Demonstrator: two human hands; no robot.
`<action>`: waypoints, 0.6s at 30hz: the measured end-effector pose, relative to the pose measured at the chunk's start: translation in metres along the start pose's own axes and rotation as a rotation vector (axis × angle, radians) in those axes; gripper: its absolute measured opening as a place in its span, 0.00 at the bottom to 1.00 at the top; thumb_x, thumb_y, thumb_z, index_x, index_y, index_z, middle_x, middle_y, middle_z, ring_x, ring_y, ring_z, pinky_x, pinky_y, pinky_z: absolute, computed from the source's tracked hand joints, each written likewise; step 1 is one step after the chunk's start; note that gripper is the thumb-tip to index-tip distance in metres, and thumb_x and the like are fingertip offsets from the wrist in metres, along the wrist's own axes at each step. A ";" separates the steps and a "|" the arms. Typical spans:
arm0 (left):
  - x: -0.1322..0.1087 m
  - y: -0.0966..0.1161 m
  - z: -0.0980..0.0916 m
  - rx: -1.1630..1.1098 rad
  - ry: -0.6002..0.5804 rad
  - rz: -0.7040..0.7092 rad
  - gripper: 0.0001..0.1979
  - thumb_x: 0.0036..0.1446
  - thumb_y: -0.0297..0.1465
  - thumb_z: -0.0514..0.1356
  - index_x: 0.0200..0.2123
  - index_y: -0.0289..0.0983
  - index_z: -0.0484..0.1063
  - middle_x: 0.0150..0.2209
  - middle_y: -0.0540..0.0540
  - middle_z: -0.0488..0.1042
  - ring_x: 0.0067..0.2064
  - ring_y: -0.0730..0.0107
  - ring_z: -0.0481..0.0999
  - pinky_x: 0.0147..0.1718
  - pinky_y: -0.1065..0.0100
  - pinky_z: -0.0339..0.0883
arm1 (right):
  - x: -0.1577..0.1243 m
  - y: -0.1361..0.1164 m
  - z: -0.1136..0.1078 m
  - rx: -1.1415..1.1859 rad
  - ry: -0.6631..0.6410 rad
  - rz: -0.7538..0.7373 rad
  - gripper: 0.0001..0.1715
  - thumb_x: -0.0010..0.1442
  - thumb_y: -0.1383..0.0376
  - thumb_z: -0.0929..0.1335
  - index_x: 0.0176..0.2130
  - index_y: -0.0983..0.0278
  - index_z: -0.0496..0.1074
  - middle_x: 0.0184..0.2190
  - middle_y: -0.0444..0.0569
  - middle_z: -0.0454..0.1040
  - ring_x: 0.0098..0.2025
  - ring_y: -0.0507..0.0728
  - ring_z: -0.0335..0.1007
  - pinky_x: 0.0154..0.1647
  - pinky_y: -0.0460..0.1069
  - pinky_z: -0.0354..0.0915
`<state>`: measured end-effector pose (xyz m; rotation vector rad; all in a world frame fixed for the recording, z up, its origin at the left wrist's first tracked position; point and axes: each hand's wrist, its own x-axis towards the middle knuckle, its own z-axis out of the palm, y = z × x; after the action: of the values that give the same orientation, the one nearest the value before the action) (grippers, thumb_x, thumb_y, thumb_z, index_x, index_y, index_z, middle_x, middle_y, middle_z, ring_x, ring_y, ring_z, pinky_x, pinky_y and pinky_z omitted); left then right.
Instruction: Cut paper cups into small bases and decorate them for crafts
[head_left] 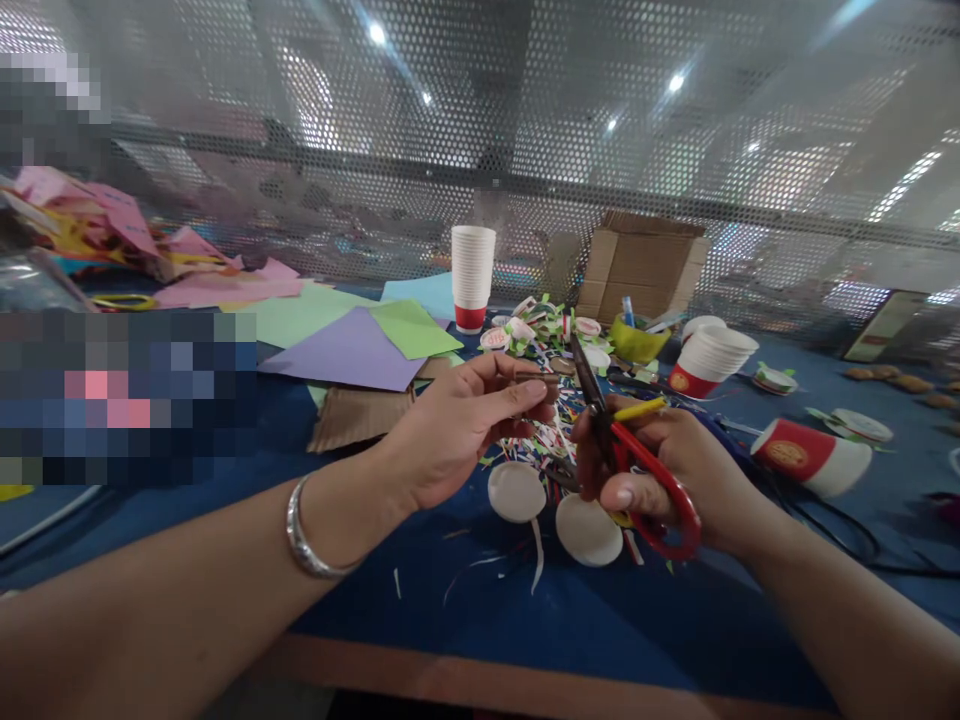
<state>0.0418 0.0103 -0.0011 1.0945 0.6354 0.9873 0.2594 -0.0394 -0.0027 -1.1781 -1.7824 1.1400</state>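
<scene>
My left hand (480,415), with a silver bangle at the wrist, pinches a small brown piece of cardboard (541,379) between thumb and fingers. Most of that piece is hidden by the fingers. My right hand (660,455) is closed on a pair of scissors (679,510) with red and yellow handles. Their dark blades point up and away, just right of my left fingertips, apart from the cardboard. Below and between the hands lie a round white paper disc (517,491) and a second white disc (589,530). Thin paper scraps (544,445) are strewn beneath both hands.
Purple paper (349,350) and corrugated cardboard (356,418) lie left of centre. A tall cup stack (472,275) stands behind; a tilted cup stack (712,360) and a tipped red-and-white cup (810,455) are right. Black cables (832,525) run there. A cardboard box (637,265) stands by the mesh partition.
</scene>
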 end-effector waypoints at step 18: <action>-0.004 0.001 0.004 0.083 0.006 0.024 0.06 0.58 0.28 0.68 0.34 0.35 0.73 0.30 0.52 0.75 0.31 0.77 0.75 0.28 0.75 0.63 | -0.001 -0.004 0.000 -0.296 -0.015 -0.069 0.22 0.57 0.49 0.76 0.34 0.61 0.68 0.27 0.41 0.68 0.29 0.53 0.63 0.28 0.47 0.59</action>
<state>0.0428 0.0051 0.0012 1.1747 0.6744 0.9921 0.2586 -0.0412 0.0011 -1.2666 -2.0379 0.8673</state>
